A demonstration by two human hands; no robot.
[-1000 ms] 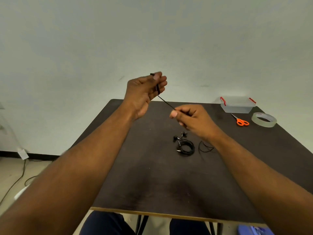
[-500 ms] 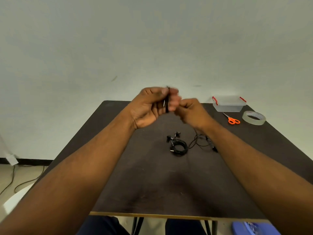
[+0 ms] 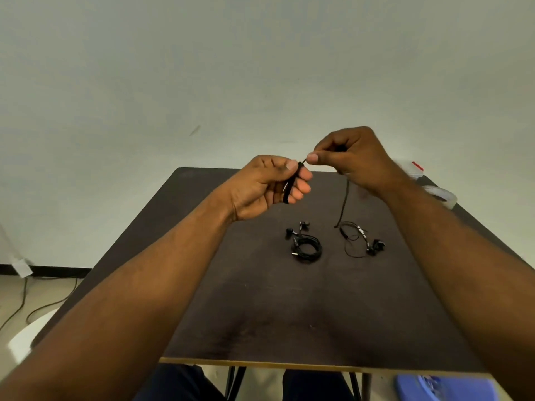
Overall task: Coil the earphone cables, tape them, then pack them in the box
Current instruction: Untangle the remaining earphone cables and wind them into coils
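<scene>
Both hands are being held above the dark brown rectangular desk point(image 3: 260, 314) at the centre of the frame. The left hand point(image 3: 269, 186) is gripping a partly wound bundle of thin black earphone cable point(image 3: 293, 182) between thumb and curled fingers. The right hand point(image 3: 350, 157), just right of it, is pinching the same cable near the bundle; the free length is hanging down to a loose tangle with earbuds point(image 3: 362, 241) lying on the desk, right of centre. A second black earphone set, already coiled point(image 3: 308, 248), is lying just left of that tangle. At the far right edge, a clear plastic box with red clips point(image 3: 412, 169) and a transparent tape roll point(image 3: 441, 195) are sitting, partly hidden by the right forearm.
</scene>
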